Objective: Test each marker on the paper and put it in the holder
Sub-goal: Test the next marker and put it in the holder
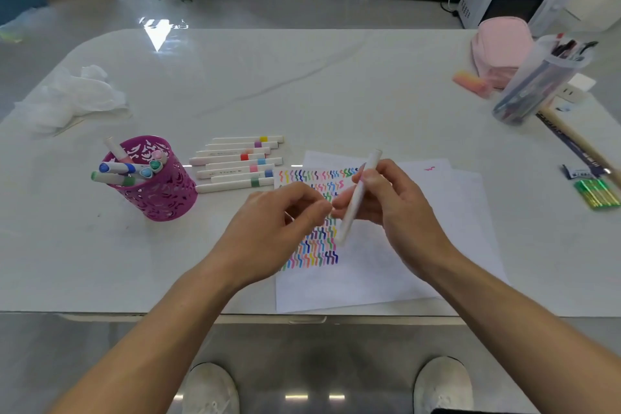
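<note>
My right hand (pixel 400 208) grips a white marker (pixel 357 196) and holds it slanted above the paper (pixel 369 276), which is covered with rows of coloured squiggles. My left hand (pixel 279 232) hovers just left of the marker with its fingers curled and its thumb and forefinger tips close together. Whether they pinch a cap is hidden. The purple cut-out holder (pixel 164 195) stands at the left with several markers (pixel 126 170) in it. A row of several capped markers (pixel 235 165) lies between the holder and the paper.
A clear tub of pens (pixel 537 84), a pink pouch (pixel 500 47) and an orange eraser (pixel 470 82) sit at the far right. Crumpled white plastic (pixel 70 97) lies far left. A green pack (pixel 596 193) and a long stick (pixel 578 141) lie along the right edge.
</note>
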Tool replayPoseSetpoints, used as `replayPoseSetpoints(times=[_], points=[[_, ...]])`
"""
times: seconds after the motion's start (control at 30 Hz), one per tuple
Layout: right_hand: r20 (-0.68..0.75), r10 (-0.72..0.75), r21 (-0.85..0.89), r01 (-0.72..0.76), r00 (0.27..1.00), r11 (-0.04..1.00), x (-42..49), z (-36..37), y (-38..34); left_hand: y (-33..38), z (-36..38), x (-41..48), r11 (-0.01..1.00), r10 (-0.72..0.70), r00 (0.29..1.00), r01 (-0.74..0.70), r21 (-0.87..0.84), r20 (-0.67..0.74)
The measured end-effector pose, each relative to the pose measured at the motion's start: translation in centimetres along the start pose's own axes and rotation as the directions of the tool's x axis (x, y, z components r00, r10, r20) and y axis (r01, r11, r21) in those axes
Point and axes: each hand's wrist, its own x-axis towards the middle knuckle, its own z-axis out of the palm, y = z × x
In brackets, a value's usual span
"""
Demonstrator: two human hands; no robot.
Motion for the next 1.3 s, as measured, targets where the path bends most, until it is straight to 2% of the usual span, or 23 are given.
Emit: replayPoseSetpoints(times=[0.1,0.17,0.23,0.4,0.5,0.63,0.8,1.1,1.3], points=[[0.069,-0.086,-0.272,0.101,0.994,0.957,-0.5,-0.3,-0.2,0.2,0.5,0.4,0.998,-0.029,0.998,0.026,-0.063,-0.055],[0.153,-0.127,-0.467,0.185,0.98,0.865,-0.9,-0.1,-0.1,0.5,0.8,0.6,0.992,-0.045,0.998,0.04,-0.12,-0.039],[0.214,-0.154,-0.575,0.252,0.965,0.779,-1.0,-0.1,0.0,0.6,1.1,0.8,0.991,-0.045,0.999,0.043,-0.125,-0.012],[0.278,-0.174,-0.761,0.327,0.945,0.56,-0.7,-1.1,-0.3,0.8,1.5,0.9,0.985,-0.074,0.995,0.083,-0.149,0.068],[0.312,-0.166,-0.814,0.354,0.935,0.461,-1.1,-1.0,-0.2,1.0,1.6,0.9,0.985,-0.085,0.99,0.1,-0.138,0.111],[0.323,-0.232,-0.853,0.389,0.917,0.348,-1.3,-1.0,0.6,1.1,1.4,1.2,0.983,-0.109,0.98,0.131,-0.126,0.169],[0.308,-0.251,-0.874,0.377,0.918,0.308,-1.3,-1.0,0.8,1.3,1.5,1.2,0.97,-0.128,0.979,0.158,-0.186,0.16],[0.327,-0.243,-0.875,0.39,0.913,0.286,-1.4,-0.5,0.8,0.8,1.1,1.2,0.968,-0.149,0.974,0.178,-0.175,0.169],[0.289,-0.213,-0.86,0.351,0.933,0.372,-1.2,-0.5,0.9,0.6,0.8,1.3,0.96,-0.147,0.981,0.172,-0.222,0.123]])
